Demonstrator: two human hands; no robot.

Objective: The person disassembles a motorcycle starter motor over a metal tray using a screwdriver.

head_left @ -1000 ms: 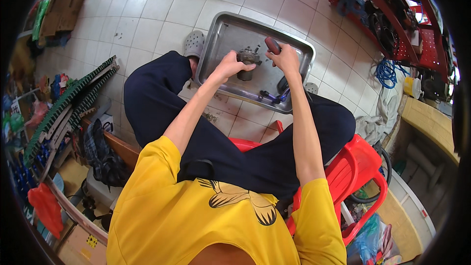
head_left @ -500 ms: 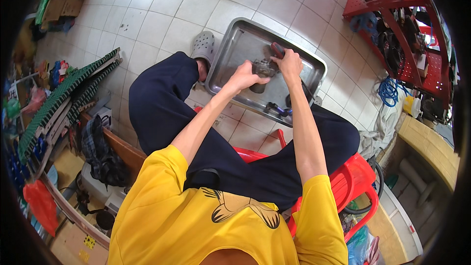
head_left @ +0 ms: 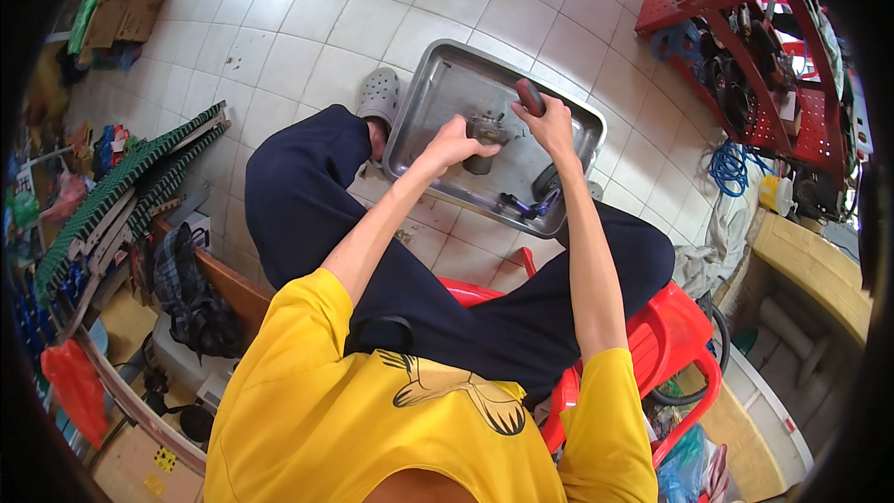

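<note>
My left hand is closed on a grimy metal part, cylindrical below with small fittings on top, held over a steel tray. Just right of it, my right hand grips a dark red-brown tool handle; whatever is at the tool's working end is too small to make out. At the tray's near right lie a blue-and-black tool and a dark object, the latter partly behind my right wrist.
I sit on a red plastic chair over a tiled floor. A red tool rack and coiled blue hose are at right; folded green-striped slats and cardboard at left. A grey clog is beside the tray.
My right hand with the handle came in closer to the metal part, then drew slightly back from it. My left hand still holds the part. The view has shifted slightly.
</note>
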